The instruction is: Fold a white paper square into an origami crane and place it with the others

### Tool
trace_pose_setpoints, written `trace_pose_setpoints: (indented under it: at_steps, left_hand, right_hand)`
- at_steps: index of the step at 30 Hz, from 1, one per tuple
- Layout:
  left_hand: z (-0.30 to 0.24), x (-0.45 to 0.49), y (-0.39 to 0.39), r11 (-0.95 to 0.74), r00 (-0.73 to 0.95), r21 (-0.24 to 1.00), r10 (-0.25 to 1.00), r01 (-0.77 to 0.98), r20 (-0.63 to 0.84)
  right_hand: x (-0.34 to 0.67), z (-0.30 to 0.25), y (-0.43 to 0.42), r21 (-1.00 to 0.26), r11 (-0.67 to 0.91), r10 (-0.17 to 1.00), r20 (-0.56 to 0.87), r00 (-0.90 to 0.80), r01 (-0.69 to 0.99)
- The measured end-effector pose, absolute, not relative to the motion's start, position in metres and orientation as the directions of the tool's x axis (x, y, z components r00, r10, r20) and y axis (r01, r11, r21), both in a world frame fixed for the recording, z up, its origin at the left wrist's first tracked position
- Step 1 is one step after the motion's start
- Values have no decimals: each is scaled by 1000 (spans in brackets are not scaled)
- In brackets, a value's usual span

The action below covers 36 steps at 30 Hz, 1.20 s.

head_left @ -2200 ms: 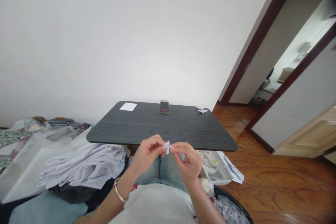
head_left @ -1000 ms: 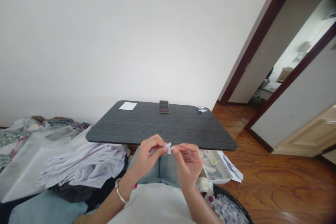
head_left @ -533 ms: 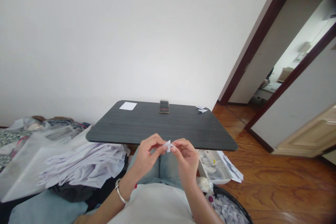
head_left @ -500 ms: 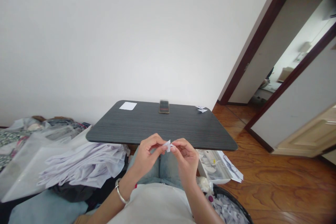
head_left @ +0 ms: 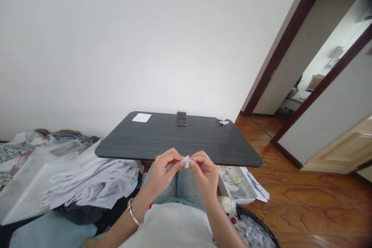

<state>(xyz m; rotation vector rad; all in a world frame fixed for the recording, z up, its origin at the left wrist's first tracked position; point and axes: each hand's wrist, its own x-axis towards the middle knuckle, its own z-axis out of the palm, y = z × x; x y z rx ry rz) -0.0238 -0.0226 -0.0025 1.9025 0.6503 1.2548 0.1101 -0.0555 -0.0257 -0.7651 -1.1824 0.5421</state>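
A small piece of folded white paper [head_left: 186,161] is held up between my two hands, just in front of the dark table's near edge. My left hand [head_left: 166,167] pinches its left side between thumb and fingers. From the right, my right hand [head_left: 205,169] pinches at its other side, the fingertips hiding that end. Two small folded paper cranes [head_left: 223,121] rest at the table's far right corner. A flat white sheet of paper [head_left: 141,117] lies at the far left of the table.
The dark table [head_left: 162,135] carries a phone [head_left: 181,118] at its back middle. Folded white cloth [head_left: 95,180] is piled at the left. On the right are an open white box [head_left: 236,186] and a black bag of paper pieces [head_left: 252,232].
My right fingertips have closed in slightly on the folded paper, covering a little more of its right end. Everything else stays in place.
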Motion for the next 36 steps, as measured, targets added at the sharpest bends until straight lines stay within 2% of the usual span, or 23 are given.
trace_pose_setpoints:
  at_steps: [4, 8, 13, 20, 23, 26, 30, 36]
  left_hand:
    - [-2, -23, -22, -581, 399, 814, 745, -5, 534]
    - [-1, -21, -24, -582, 393, 813, 747, -2, 536]
    - [1, -19, -27, -579, 374, 816, 755, -5, 538]
    - [-3, -17, -26, -551, 375, 834, 766, -38, 523]
    - [-6, -19, -25, -532, 371, 846, 781, -27, 503]
    - [-6, -21, -23, -519, 369, 855, 795, 3, 481]
    - [-4, -22, -21, -515, 385, 857, 794, 14, 471]
    - [-2, -23, -20, -519, 403, 854, 787, 23, 467]
  right_hand:
    - [111, -25, -54, -704, 693, 639, 700, 319, 155]
    - [106, -28, -54, -694, 689, 598, 707, 377, 210]
    - [94, -35, -54, -729, 676, 601, 631, 491, 109]
    - [88, -37, -53, -733, 680, 608, 585, 537, 27]
    - [94, -36, -51, -760, 650, 673, 578, 462, 4]
    - [106, -33, -48, -786, 617, 741, 596, 309, 38]
    - [120, -29, -44, -751, 647, 727, 659, 193, 131]
    - [127, -25, -44, -729, 661, 721, 683, 119, 176]
